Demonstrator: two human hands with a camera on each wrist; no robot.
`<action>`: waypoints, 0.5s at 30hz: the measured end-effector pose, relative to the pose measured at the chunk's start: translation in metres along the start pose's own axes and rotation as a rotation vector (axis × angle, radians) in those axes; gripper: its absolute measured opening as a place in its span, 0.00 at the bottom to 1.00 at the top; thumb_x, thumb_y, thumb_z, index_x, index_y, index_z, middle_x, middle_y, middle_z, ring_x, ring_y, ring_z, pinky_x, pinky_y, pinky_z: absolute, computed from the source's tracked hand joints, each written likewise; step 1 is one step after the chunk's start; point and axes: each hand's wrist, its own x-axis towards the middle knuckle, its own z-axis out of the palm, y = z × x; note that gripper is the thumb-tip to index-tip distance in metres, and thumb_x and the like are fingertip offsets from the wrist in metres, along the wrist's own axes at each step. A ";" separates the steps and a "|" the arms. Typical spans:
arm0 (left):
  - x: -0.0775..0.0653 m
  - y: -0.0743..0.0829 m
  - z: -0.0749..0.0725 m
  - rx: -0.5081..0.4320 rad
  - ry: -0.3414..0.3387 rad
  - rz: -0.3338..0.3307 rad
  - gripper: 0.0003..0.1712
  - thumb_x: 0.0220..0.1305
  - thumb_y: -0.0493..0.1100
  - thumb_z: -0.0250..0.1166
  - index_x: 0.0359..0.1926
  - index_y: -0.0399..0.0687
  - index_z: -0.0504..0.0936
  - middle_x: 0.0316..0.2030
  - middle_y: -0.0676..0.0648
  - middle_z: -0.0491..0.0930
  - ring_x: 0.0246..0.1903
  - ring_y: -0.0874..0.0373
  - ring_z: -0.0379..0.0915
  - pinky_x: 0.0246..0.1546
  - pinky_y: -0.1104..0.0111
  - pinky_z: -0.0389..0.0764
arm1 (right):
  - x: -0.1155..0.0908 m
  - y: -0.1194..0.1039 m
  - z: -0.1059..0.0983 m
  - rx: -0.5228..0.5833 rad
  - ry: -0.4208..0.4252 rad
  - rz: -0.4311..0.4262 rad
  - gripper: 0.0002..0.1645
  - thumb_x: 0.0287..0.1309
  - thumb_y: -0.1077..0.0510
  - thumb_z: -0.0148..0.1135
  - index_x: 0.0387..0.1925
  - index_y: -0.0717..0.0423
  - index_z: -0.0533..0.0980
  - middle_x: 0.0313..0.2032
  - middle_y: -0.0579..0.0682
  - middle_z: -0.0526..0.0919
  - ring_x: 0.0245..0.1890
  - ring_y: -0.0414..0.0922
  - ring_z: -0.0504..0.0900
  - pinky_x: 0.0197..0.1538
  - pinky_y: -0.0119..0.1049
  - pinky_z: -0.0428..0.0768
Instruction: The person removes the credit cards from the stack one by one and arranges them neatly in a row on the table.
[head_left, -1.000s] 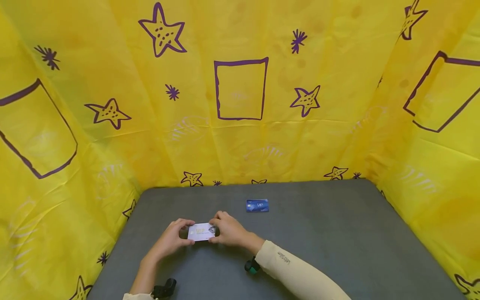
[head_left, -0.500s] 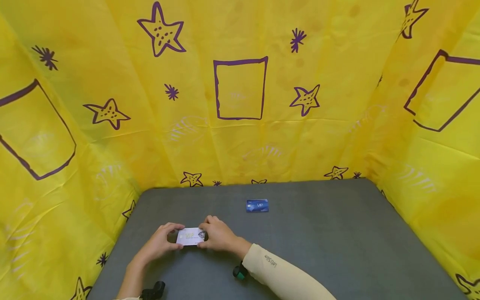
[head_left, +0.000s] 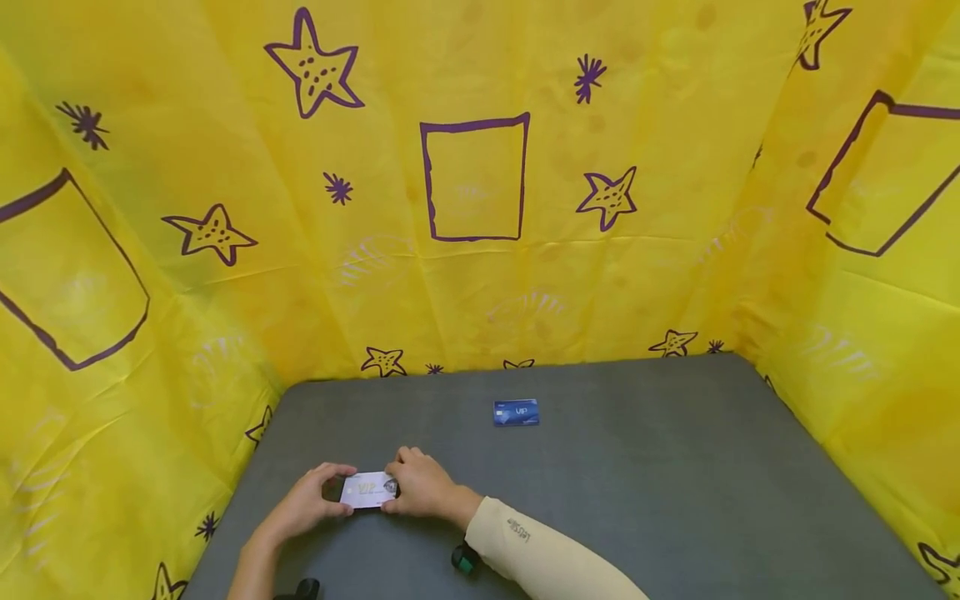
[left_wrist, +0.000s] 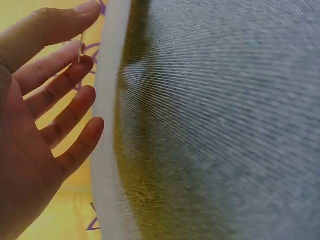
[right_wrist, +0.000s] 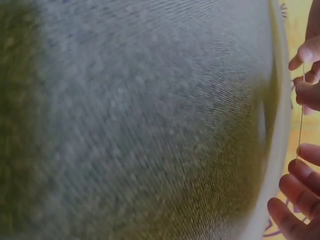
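A white card [head_left: 366, 490] with gold "VIP" lettering and a dark picture at its right end is held level between both hands in the head view. My left hand [head_left: 306, 498] pinches the left end between thumb and fingers. The right end is gripped by my right hand [head_left: 423, 486] in the same way. In the left wrist view the card [left_wrist: 81, 47] shows edge-on at the fingertips, the other fingers spread loosely. Edge-on too, the card [right_wrist: 301, 122] runs between fingers at the right of the right wrist view.
A blue VIP card [head_left: 516, 412] lies flat on the grey tabletop [head_left: 637, 467], beyond and right of the hands. Yellow fabric walls [head_left: 480, 292] with purple star drawings enclose the table's back and sides. Black wrist devices [head_left: 463, 558] sit on the forearms.
Both hands have moved left and nearer the body with the white card held between them. The blue card stays where it was on the table.
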 end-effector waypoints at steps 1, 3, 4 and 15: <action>-0.001 -0.002 0.001 -0.004 -0.005 -0.004 0.31 0.42 0.42 0.78 0.51 0.41 0.80 0.48 0.43 0.79 0.44 0.52 0.74 0.42 0.67 0.75 | 0.000 -0.001 0.001 -0.023 -0.001 -0.009 0.29 0.51 0.36 0.69 0.50 0.47 0.80 0.41 0.41 0.74 0.38 0.36 0.69 0.38 0.25 0.68; -0.002 -0.004 0.002 -0.007 -0.018 -0.002 0.32 0.42 0.42 0.78 0.51 0.40 0.80 0.47 0.43 0.79 0.43 0.53 0.73 0.42 0.68 0.74 | 0.000 -0.003 0.003 -0.062 -0.006 -0.021 0.27 0.52 0.35 0.68 0.48 0.45 0.80 0.41 0.41 0.74 0.38 0.36 0.69 0.37 0.26 0.68; -0.003 -0.005 0.003 -0.009 -0.024 -0.005 0.32 0.42 0.42 0.78 0.51 0.40 0.80 0.47 0.43 0.79 0.43 0.54 0.73 0.41 0.69 0.74 | 0.001 -0.004 0.003 -0.073 -0.008 -0.024 0.27 0.51 0.35 0.68 0.47 0.45 0.80 0.40 0.41 0.73 0.38 0.36 0.69 0.37 0.26 0.68; -0.001 -0.009 0.003 0.043 -0.055 -0.022 0.32 0.43 0.42 0.78 0.51 0.39 0.80 0.46 0.43 0.79 0.42 0.53 0.73 0.39 0.69 0.74 | 0.002 -0.013 0.010 -0.056 -0.020 0.048 0.26 0.50 0.36 0.69 0.47 0.45 0.80 0.39 0.41 0.73 0.38 0.36 0.70 0.38 0.28 0.69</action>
